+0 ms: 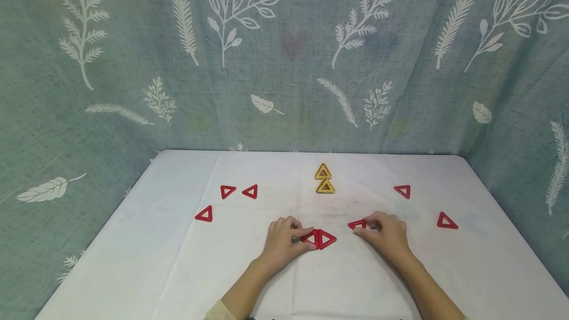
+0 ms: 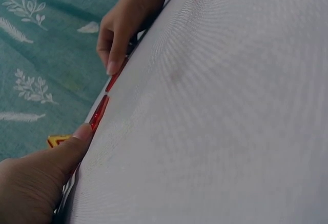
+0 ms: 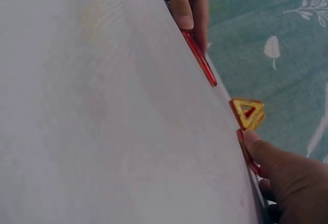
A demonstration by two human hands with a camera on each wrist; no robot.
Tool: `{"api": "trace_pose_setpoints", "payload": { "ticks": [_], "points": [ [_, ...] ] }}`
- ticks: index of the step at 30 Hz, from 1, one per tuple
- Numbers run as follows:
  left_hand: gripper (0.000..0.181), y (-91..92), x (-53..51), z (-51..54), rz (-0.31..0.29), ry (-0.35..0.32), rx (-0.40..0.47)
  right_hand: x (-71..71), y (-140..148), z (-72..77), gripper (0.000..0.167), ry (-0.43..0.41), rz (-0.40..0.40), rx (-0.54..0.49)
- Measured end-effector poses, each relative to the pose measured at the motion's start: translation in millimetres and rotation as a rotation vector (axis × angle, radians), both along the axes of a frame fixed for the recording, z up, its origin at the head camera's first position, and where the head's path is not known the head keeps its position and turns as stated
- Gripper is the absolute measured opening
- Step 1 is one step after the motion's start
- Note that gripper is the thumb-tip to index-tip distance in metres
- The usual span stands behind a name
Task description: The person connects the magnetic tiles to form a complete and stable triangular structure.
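My left hand [image 1: 284, 242] pinches a red triangular frame piece [image 1: 309, 237] between thumb and fingers on the white-covered table. A second red triangle [image 1: 327, 239] lies against its right side, edge to edge. To the right, my right hand [image 1: 387, 235] holds another red triangle [image 1: 357, 224] by its right end, apart from that pair. In the right wrist view, the right thumb [image 3: 261, 149] presses on its red triangle [image 3: 246, 152]. Behind the hands, two yellow triangles with red inside, one [image 1: 326, 186] nearer and one [image 1: 323, 171] farther, stand in line and touch or overlap.
Loose red triangles lie at the left: one [image 1: 227, 191], another [image 1: 250, 191], and a nearer one [image 1: 204, 214]. Two more lie at the right, one [image 1: 403, 191] farther back and one [image 1: 446, 221] nearer the side. A green leaf-patterned curtain [image 1: 293, 112] hangs round the table [image 1: 133, 260].
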State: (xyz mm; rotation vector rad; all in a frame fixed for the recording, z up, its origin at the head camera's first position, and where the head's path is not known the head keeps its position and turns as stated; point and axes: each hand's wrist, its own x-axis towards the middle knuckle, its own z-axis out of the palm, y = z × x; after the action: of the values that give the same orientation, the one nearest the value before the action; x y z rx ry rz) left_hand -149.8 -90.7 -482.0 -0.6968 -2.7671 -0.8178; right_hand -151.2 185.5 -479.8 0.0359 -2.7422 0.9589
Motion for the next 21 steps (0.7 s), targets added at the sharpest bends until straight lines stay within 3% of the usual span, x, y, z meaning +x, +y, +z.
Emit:
{"api": "trace_pose_setpoints", "payload": {
  "ticks": [7,21],
  "points": [
    [0.044,-0.2,-0.7,-2.3,0.003,-0.002,-0.006,-2.1,-8.2,1.3,0.039,-0.038,-0.003,0.000],
    [0.043,0.8,0.4,1.3,-0.003,0.019,0.000,-9.3,-30.3,-1.7,0.038,-0.016,0.016,-0.024]
  ]
}}
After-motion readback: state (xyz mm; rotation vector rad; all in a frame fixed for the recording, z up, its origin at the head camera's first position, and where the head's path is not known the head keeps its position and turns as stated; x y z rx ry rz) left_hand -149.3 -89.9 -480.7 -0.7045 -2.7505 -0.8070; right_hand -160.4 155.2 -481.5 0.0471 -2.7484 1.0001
